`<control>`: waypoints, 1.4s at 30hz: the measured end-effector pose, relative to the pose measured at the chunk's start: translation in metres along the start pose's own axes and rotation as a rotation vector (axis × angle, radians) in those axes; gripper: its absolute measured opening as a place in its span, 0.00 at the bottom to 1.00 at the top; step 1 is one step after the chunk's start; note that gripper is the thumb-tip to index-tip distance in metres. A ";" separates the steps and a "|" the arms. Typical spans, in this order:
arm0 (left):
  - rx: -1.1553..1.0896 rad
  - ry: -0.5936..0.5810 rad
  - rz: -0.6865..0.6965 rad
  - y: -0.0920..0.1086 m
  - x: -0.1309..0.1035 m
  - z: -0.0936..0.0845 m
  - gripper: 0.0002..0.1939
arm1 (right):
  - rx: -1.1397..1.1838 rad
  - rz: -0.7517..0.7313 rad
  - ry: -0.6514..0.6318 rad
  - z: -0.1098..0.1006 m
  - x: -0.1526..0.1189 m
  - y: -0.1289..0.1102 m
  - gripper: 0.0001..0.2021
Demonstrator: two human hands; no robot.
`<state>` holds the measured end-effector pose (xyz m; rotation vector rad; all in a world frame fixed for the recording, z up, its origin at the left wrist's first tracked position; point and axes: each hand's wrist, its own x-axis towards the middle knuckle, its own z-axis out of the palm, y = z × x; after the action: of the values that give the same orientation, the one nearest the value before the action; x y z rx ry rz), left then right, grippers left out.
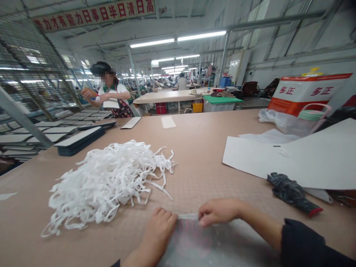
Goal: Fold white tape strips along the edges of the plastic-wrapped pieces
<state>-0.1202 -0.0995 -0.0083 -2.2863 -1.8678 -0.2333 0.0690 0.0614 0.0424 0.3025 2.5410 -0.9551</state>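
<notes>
A heap (108, 181) of white strips is sprawling over a brown table (200, 155), its loose ends trailing rightward. Nearer than the heap and to its right, a see-through plastic sheet (194, 241) with blurred red print is lying on the table's near side, its far edge running between the wearer's hands. The left hand (161, 230), just nearer than the heap's right end, is curling its fingers over that edge; the right hand (219, 211), farther right of the heap, is pinching it, thumb and fingers together. Right of the heap, a broad band of tabletop is stretching from the hands to the far edge, with a white board (294, 159) bounding it. Well right of the heap, a dark glove (294, 194) is lying at the board's near edge. Behind the heap's left side, a stack (80, 142) of panels is sitting by the table's edge. Beyond the heap, a co-worker (114, 92) is standing.
</notes>
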 end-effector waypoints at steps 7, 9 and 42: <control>-0.185 -0.206 -0.179 -0.016 0.005 -0.015 0.12 | -0.124 0.584 0.070 -0.005 -0.076 0.048 0.11; -0.204 -0.193 -0.193 -0.019 0.010 -0.015 0.12 | -0.208 0.562 0.214 -0.007 -0.064 0.047 0.09; 0.332 -0.006 -0.646 -0.141 0.052 -0.028 0.19 | 1.227 0.035 1.825 -0.028 -0.131 0.144 0.07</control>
<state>-0.2486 -0.0288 0.0366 -1.4276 -2.3800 0.0071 0.2260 0.1789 0.0363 2.4172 2.2740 -3.0461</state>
